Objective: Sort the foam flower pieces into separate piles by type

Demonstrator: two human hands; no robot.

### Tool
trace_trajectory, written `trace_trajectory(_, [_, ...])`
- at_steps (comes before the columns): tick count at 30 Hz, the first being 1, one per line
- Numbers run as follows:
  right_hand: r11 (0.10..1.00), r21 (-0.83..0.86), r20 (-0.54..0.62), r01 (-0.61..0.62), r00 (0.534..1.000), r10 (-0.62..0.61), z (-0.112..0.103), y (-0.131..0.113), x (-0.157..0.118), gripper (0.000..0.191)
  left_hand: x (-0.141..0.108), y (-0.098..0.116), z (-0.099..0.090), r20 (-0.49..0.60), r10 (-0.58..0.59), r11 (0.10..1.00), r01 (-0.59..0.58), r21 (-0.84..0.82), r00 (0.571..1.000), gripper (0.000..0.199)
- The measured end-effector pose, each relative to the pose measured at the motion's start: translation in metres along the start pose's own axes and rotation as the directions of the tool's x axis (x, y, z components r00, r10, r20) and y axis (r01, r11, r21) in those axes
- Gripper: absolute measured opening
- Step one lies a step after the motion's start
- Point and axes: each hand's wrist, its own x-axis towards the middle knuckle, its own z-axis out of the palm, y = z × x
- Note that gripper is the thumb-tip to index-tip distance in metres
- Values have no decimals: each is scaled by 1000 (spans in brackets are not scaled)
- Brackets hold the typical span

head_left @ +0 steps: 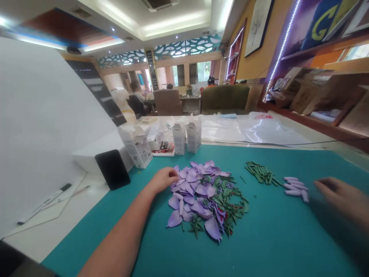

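A heap of lilac foam petals [193, 192] mixed with dark green foam leaves [233, 204] lies in the middle of a teal cutting mat [273, 238]. My left hand [163, 180] rests at the heap's left edge, fingers curled against the petals; whether it grips one is hidden. To the right, my right hand [337, 196] is motion-blurred, fingers extended, just beyond a small group of pale lilac rolled foam pieces [295, 188]. Between these and the heap lies a bundle of short green foam tubes [261, 173].
White cardboard boxes [136, 147] stand along the mat's far edge, and a black phone [113, 169] lies at its left corner. A white marker [44, 204] lies on a white board at left. Clear plastic sheeting [253, 129] covers the table beyond.
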Motion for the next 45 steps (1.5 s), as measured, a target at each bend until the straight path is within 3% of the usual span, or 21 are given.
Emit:
trace_trajectory(2, [996,16,-9,-90,996,90,-4,-26,-6,26,-1,7,2,32,6,997,-8,71,999,19])
trace_trajectory(7, [995,100,-27,6,1000,-3,-9,-92,-29,28,-4,15,6,71,-43,976,27,218,997,15])
trace_trajectory(13, [932,360,92,34,993,-72,5,-155,-61,30,-7,24,-1,27,-46,984,40,175,999,11])
trace_trajectory(14, [897,441,165,7,982,-89,9,-167,-69,32,-9,29,-3,15,-32,990,30,141,999,10])
trace_trajectory(17, [687,696,429,-210,889,-163,26,-203,-100,41,-19,50,-2,17,59,998,-59,1,998,12])
trace_trajectory(20, [469,731,644,-496,730,-231,42,-232,-133,51,-35,79,15,49,178,975,-170,-141,983,16])
trace_trajectory(23, [423,691,717,-586,629,-301,52,-245,-154,43,-50,101,36,98,259,949,-235,-211,961,9])
trace_trajectory(25, [435,680,730,-590,598,-332,54,-245,-158,39,-52,105,42,126,289,939,-255,-232,949,10])
trace_trajectory(27, [428,683,727,-592,609,-317,53,-241,-155,36,-45,99,39,122,278,943,-246,-223,953,12])
trace_trajectory(29, [399,701,705,-590,658,-266,52,-236,-148,35,-31,82,28,62,206,967,-193,-165,977,13])
trace_trajectory(33, [380,709,689,-594,697,-197,50,-224,-133,29,-2,35,4,-120,-40,998,45,44,992,17])
trace_trajectory(36, [348,727,669,-591,724,-167,52,-219,-125,20,7,14,2,-116,-130,975,148,163,985,19])
trace_trajectory(40, [292,739,658,-607,744,-120,54,-218,-122,17,9,11,15,-70,-168,945,180,275,983,26])
trace_trajectory(45, [310,751,637,-583,763,-108,50,-223,-125,15,12,11,24,-98,-172,927,195,321,980,27])
